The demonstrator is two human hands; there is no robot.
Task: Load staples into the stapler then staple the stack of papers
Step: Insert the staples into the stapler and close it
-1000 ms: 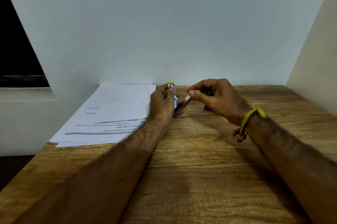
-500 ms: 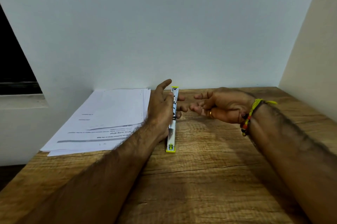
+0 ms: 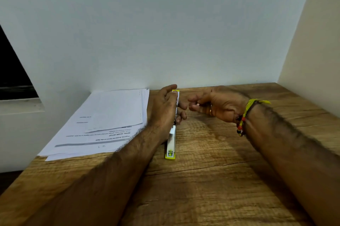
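A white and lime-yellow stapler (image 3: 171, 144) lies swung open in a long flat line on the wooden table (image 3: 211, 179), pointing away from me. My left hand (image 3: 165, 109) grips its far half, thumb on the yellow end by the wall, fingers wrapped round the right side. My right hand (image 3: 215, 105) hovers just right of that, palm turned left, fingers loosely curled; I see nothing plainly held in it. The stack of papers (image 3: 110, 119) lies left of the stapler, touching the wall. No staples are visible.
A white wall (image 3: 165, 32) closes the table's far edge and a cream wall (image 3: 316, 51) its right side. The papers overhang the table's left edge. Bare wood stretches between my forearms and toward me.
The stapler went from partly folded to spread flat on the table. My right hand let go of it and drew slightly right, then curled its fingers. My left hand kept hold.
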